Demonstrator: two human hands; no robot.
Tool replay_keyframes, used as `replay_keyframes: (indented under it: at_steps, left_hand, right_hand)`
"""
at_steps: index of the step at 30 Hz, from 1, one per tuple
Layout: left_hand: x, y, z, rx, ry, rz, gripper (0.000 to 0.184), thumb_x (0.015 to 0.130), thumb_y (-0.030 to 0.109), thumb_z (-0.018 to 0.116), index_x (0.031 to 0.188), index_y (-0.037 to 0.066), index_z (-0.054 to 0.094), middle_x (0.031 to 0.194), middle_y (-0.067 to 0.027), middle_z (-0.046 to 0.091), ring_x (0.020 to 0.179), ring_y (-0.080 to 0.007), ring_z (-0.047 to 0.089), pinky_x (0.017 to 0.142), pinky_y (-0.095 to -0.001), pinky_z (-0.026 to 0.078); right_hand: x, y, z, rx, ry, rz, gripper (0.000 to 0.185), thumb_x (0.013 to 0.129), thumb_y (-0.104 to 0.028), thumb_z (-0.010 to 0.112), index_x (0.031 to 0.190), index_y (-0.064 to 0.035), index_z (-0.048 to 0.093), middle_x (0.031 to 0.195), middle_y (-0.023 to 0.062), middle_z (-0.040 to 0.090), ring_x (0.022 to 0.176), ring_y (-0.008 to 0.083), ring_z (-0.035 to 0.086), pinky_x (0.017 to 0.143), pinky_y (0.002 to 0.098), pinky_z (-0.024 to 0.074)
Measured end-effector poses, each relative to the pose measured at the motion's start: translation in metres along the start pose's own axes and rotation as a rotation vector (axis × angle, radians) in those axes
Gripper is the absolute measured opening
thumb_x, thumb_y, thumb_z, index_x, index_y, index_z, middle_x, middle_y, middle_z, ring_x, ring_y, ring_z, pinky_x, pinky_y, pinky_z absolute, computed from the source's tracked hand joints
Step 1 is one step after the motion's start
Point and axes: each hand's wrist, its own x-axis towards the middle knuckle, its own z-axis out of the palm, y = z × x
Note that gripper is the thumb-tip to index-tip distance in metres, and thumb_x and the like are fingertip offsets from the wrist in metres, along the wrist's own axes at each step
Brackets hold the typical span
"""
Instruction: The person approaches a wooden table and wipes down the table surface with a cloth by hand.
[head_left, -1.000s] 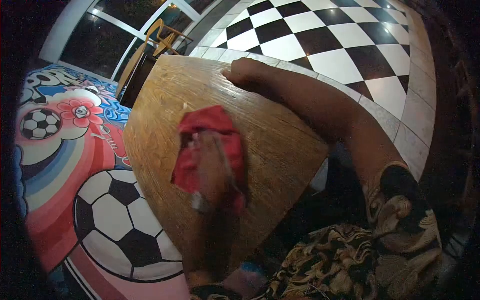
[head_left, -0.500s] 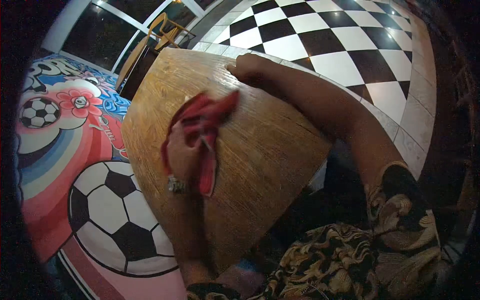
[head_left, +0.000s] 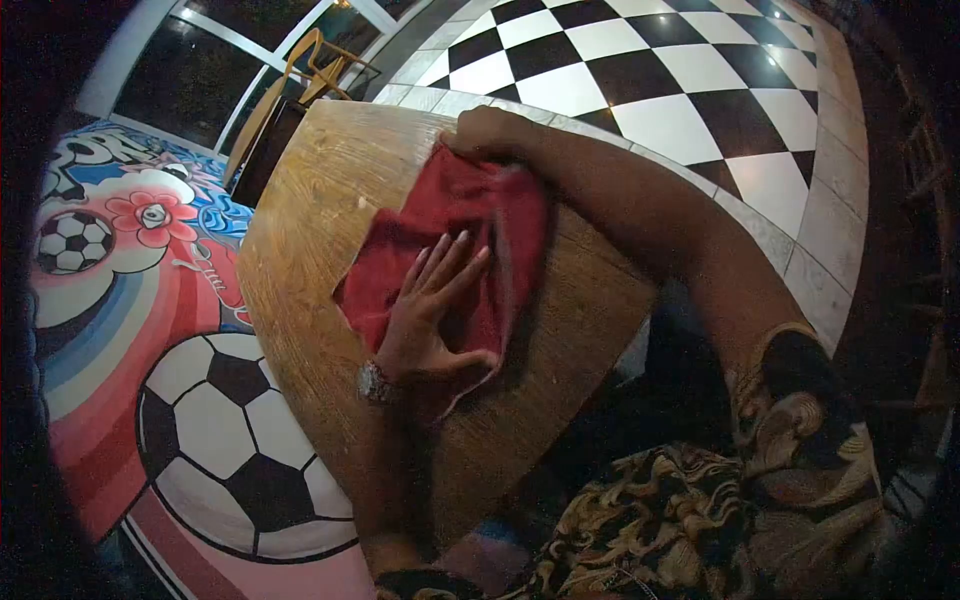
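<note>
A red cloth [head_left: 460, 200] lies spread and creased on the wooden table [head_left: 320, 180]. My left hand [head_left: 425, 325], with a metal watch at the wrist, presses flat on the cloth, its fingers stretched out and the thumb apart. At the table's far right edge, my right hand [head_left: 487, 132] is curled closed over the rim. The cloth's upper corner reaches that hand and touches it or lies just under it; I cannot tell which. The undersides of the right fingers are hidden.
On the left stands a painted wall [head_left: 190, 290] with soccer balls and a flower, close against the table. A wooden chair [head_left: 315, 65] is beyond the far end. Black and white floor tiles [head_left: 640, 90] stretch out at the right.
The cloth, bunched in my left hand before, is now spread out wider and further right. My left hand has opened flat and shifted right. My right hand stays at the edge.
</note>
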Motion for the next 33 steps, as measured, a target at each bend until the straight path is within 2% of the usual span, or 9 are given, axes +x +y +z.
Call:
replay_keyframes:
  at_steps: [2, 4, 12, 13, 19, 20, 23, 27, 33]
  left_hand:
    - [0.001, -0.006, -0.002, -0.099, -0.026, 0.056, 0.090, 0.099, 0.055, 0.070, 0.169, 0.010, 0.038, 0.174, -0.0203, 0.036, 0.162, -0.0404, 0.031, 0.133, -0.0586, 0.021]
    - [-0.006, -0.025, 0.007, -0.150, 0.008, 0.046, 0.087, 0.100, 0.056, 0.069, 0.169, 0.011, 0.039, 0.173, -0.0210, 0.037, 0.161, -0.0410, 0.032, 0.133, -0.0576, 0.022]
    - [-0.105, -0.174, 0.004, 0.135, 0.187, -0.900, 0.083, 0.109, 0.060, 0.054, 0.167, 0.002, 0.037, 0.170, -0.0296, 0.038, 0.157, -0.0441, 0.038, 0.130, -0.0499, 0.030]
    - [-0.127, -0.198, 0.008, 0.212, 0.197, -0.961, 0.079, 0.110, 0.058, 0.055, 0.168, 0.007, 0.037, 0.170, -0.0297, 0.038, 0.156, -0.0465, 0.038, 0.129, -0.0526, 0.030]
    - [-0.180, -0.250, 0.040, 0.847, -0.132, -0.567, 0.064, 0.110, 0.048, 0.060, 0.168, 0.043, 0.034, 0.172, -0.0320, 0.032, 0.155, -0.0590, 0.032, 0.125, -0.0689, 0.028]
    - [-0.165, -0.231, 0.039, 0.851, -0.134, -0.568, 0.064, 0.110, 0.048, 0.060, 0.168, 0.043, 0.034, 0.172, -0.0320, 0.032, 0.155, -0.0590, 0.032, 0.125, -0.0689, 0.028]
    - [-0.092, -0.136, 0.032, 0.438, 0.086, -0.548, 0.077, 0.106, 0.052, 0.064, 0.172, 0.030, 0.031, 0.173, -0.0330, 0.029, 0.158, -0.0581, 0.026, 0.127, -0.0695, 0.022]
    - [-0.030, -0.037, 0.039, 0.235, 0.074, -0.467, 0.105, 0.099, 0.065, 0.066, 0.171, 0.000, 0.024, 0.174, -0.0317, 0.027, 0.160, -0.0576, 0.024, 0.128, -0.0711, 0.017]
    - [0.008, 0.094, 0.024, 0.018, -0.091, -0.059, 0.118, 0.088, 0.077, 0.069, 0.171, 0.006, 0.028, 0.176, -0.0285, 0.026, 0.162, -0.0553, 0.019, 0.130, -0.0677, 0.012]
  right_hand:
    - [0.009, 0.005, 0.003, 0.003, -0.052, 0.005, 0.075, 0.104, -0.065, 0.051, 0.134, 0.0006, 0.073, 0.137, 0.0270, 0.071, 0.128, 0.0413, 0.070, 0.110, 0.0515, 0.0549]
    - [0.002, 0.004, 0.001, 0.012, -0.022, -0.007, 0.073, 0.107, -0.062, 0.049, 0.127, 0.0039, 0.074, 0.131, 0.0305, 0.072, 0.124, 0.0434, 0.071, 0.108, 0.0521, 0.0547]
    - [-0.035, -0.008, -0.012, 0.076, 0.022, -0.037, 0.067, 0.113, -0.051, 0.046, 0.121, 0.0106, 0.073, 0.123, 0.0330, 0.074, 0.118, 0.0453, 0.072, 0.104, 0.0535, 0.0555]
    - [-0.037, -0.008, -0.012, 0.064, 0.027, -0.045, 0.067, 0.113, -0.050, 0.046, 0.121, 0.0105, 0.073, 0.122, 0.0324, 0.074, 0.118, 0.0450, 0.072, 0.104, 0.0532, 0.0555]
    - [-0.039, -0.010, -0.015, 0.061, 0.029, -0.034, 0.066, 0.114, -0.051, 0.047, 0.123, 0.0101, 0.072, 0.126, 0.0306, 0.074, 0.121, 0.0437, 0.071, 0.105, 0.0525, 0.0551]
    - [-0.041, -0.012, -0.017, 0.063, 0.023, -0.026, 0.067, 0.113, -0.051, 0.047, 0.124, 0.0099, 0.072, 0.127, 0.0303, 0.073, 0.121, 0.0433, 0.071, 0.106, 0.0525, 0.0550]
    - [-0.039, -0.012, -0.017, 0.064, 0.006, -0.019, 0.067, 0.113, -0.052, 0.047, 0.125, 0.0096, 0.071, 0.127, 0.0304, 0.073, 0.122, 0.0436, 0.071, 0.106, 0.0529, 0.0548]
    - [-0.034, -0.008, -0.011, 0.059, 0.027, -0.020, 0.068, 0.114, -0.052, 0.046, 0.122, 0.0091, 0.073, 0.124, 0.0307, 0.074, 0.119, 0.0450, 0.071, 0.105, 0.0532, 0.0550]
    - [-0.010, 0.000, -0.004, 0.017, -0.016, -0.042, 0.066, 0.108, -0.055, 0.048, 0.128, 0.0024, 0.074, 0.129, 0.0272, 0.074, 0.122, 0.0422, 0.072, 0.107, 0.0523, 0.0557]
